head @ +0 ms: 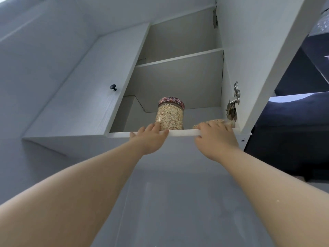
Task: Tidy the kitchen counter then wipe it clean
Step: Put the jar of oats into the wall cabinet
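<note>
Left hand (151, 138) touching jar (170, 116), right hand (216, 139) grip unclear

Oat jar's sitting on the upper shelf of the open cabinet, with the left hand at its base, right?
No: the head view shows the oat jar on the bottom shelf, not the upper one. The left hand is at its base, as you said.

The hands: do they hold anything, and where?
Left hand only touches the oat jar low on its side. Right hand covers another oat-filled thing; grip cannot be told.
</note>
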A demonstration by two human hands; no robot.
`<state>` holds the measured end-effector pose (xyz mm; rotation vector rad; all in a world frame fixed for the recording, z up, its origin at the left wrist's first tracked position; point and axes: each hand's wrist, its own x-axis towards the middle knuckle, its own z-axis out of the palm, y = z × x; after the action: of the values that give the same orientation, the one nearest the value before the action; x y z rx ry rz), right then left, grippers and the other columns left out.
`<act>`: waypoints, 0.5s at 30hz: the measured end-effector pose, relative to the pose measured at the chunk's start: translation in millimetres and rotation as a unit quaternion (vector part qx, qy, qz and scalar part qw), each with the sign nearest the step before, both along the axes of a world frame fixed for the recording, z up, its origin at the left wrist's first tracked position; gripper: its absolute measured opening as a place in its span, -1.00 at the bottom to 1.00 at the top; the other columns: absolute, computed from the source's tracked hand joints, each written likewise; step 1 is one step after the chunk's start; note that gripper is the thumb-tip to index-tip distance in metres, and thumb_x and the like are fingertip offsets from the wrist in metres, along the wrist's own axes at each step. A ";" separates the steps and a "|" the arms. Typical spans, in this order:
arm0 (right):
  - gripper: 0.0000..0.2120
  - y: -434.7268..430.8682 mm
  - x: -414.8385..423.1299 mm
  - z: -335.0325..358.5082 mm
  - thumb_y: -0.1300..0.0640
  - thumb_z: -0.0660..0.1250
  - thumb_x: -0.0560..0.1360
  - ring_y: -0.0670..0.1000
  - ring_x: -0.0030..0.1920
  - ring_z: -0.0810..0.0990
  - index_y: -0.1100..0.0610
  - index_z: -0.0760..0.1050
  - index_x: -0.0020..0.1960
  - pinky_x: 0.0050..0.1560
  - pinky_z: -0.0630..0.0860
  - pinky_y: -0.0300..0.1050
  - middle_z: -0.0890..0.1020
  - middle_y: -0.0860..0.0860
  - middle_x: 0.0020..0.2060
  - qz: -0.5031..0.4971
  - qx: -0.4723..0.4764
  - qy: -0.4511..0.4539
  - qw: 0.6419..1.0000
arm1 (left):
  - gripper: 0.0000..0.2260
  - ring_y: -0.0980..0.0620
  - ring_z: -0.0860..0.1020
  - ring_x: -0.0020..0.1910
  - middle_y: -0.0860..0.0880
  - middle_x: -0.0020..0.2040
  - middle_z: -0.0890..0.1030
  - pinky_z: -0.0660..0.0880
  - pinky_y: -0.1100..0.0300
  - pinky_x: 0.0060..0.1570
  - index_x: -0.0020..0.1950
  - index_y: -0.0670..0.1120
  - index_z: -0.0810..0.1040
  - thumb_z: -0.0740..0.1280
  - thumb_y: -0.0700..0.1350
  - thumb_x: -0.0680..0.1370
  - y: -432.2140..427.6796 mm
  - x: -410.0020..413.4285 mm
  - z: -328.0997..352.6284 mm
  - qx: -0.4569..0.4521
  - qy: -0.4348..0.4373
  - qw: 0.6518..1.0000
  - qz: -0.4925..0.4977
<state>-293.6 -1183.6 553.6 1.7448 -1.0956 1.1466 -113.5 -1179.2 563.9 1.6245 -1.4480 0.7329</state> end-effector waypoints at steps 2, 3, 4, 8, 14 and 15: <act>-0.58 9.0 -6.5 -8.1 0.09 0.07 0.57 0.09 0.43 0.21 0.07 0.24 0.42 0.43 0.08 -0.05 0.31 0.02 0.41 0.035 0.024 0.006 0.999 | -0.51 -0.05 0.00 0.53 0.05 0.55 0.06 0.01 -0.15 0.45 0.55 0.02 -0.04 -0.06 0.11 0.64 6.3 0.0 -19.2 -0.018 -0.044 0.999 0.006; -0.57 13.5 -9.3 -12.1 0.09 0.09 0.57 0.07 0.43 0.21 0.08 0.23 0.43 0.42 0.12 -0.06 0.29 0.01 0.43 0.057 0.040 -0.001 0.998 | -0.51 -0.05 0.04 0.52 0.05 0.54 0.08 0.07 -0.10 0.44 0.54 0.01 -0.02 -0.02 0.08 0.64 10.4 -0.2 -25.8 -0.027 -0.056 0.998 -0.002; -0.57 23.0 -14.9 -19.4 0.09 0.11 0.57 0.07 0.41 0.25 0.09 0.24 0.43 0.38 0.19 -0.06 0.31 0.01 0.41 0.087 0.061 -0.021 0.994 | -0.52 -0.05 0.12 0.50 0.03 0.53 0.12 0.15 -0.05 0.41 0.54 0.00 0.02 0.03 0.04 0.64 20.9 -4.4 -34.1 -0.038 -0.050 0.998 -0.016; -0.68 53.3 -33.8 -39.4 0.06 0.13 0.55 0.15 0.13 0.49 0.05 0.41 0.28 0.14 0.50 0.05 0.48 0.06 0.19 0.164 0.123 -0.162 0.965 | -0.64 -0.05 0.38 0.31 0.01 0.39 0.38 0.37 0.04 0.21 0.42 -0.02 0.31 0.14 -0.09 0.60 53.9 -27.8 -47.1 -0.159 -0.051 0.985 -0.036; -0.71 101.0 -76.6 -40.0 0.12 0.15 0.54 0.15 0.15 0.44 0.15 0.36 0.24 0.12 0.45 0.07 0.48 0.11 0.15 0.185 0.086 -0.236 0.950 | -0.79 -0.12 0.54 -0.15 -0.07 -0.09 0.56 0.41 0.14 -0.21 -0.03 -0.11 0.58 0.18 -0.19 0.45 103.2 -71.8 -47.7 -0.323 -0.238 0.915 -0.041; -0.67 109.0 -81.7 -37.6 0.13 0.16 0.54 0.14 0.16 0.44 0.15 0.32 0.29 0.09 0.44 0.03 0.47 0.11 0.19 0.209 0.065 -0.251 0.943 | -0.77 -0.10 0.54 -0.22 -0.06 -0.15 0.55 0.41 0.16 -0.25 -0.10 -0.10 0.59 0.15 -0.17 0.42 110.5 -77.4 -46.4 -0.348 -0.271 0.897 -0.029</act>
<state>-375.2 -1074.6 515.9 1.8972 -1.1354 1.8968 -190.9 -1068.6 517.6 0.8435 -1.3504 1.5459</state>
